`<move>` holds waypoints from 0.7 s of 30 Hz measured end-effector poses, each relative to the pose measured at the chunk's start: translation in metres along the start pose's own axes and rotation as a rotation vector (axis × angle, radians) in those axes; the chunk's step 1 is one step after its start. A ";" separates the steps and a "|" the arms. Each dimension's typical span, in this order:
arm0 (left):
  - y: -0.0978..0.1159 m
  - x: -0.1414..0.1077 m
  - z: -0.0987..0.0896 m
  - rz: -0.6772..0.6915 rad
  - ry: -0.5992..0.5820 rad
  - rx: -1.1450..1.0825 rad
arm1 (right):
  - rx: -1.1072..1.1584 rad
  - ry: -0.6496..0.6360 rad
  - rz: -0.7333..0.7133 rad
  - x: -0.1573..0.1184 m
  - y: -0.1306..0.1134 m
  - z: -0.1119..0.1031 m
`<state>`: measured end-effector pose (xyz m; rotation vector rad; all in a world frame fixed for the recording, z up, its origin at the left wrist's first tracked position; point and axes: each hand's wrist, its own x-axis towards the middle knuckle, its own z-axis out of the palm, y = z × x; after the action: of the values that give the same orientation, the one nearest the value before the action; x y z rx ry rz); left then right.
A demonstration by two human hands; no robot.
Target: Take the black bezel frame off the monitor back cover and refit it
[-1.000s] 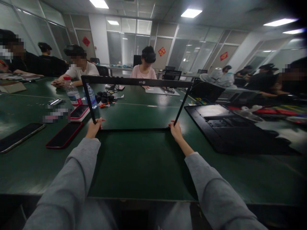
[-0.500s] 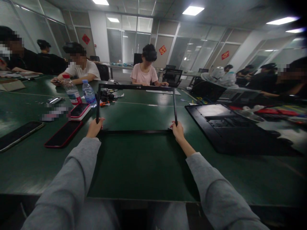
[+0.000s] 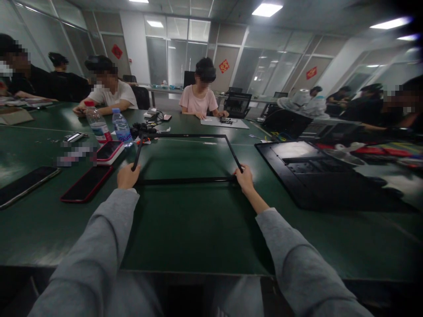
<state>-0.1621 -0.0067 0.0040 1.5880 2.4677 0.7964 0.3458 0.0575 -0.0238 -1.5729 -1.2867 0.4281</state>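
Note:
A thin black rectangular frame with an open middle is held over the green table, its far side tilted away and low. My left hand is closed around the frame's left side near the close corner. On the opposite side, my right hand grips the right bar, thumb on top. Green tabletop shows through the frame's opening. Whether the near bar touches the table cannot be made out.
Left of the frame are phones, a red-capped bottle, a blue-capped bottle and black cables. A large black panel lies to the right. People sit across the table, one in pink.
The frame's far side has tipped down and away from me, from more upright to flatter. Both my hands keep hold of it. The person in pink has shifted their hands.

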 end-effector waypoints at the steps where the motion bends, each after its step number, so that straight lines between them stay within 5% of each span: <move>1: 0.000 -0.001 -0.001 -0.005 0.000 0.015 | -0.001 -0.008 0.009 0.001 0.001 0.000; 21: 0.000 -0.005 -0.002 0.079 -0.030 0.169 | -0.442 0.000 -0.189 0.007 0.019 0.002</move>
<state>-0.1604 -0.0119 0.0045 1.7481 2.5248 0.5816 0.3565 0.0662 -0.0385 -1.7857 -1.5888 0.0215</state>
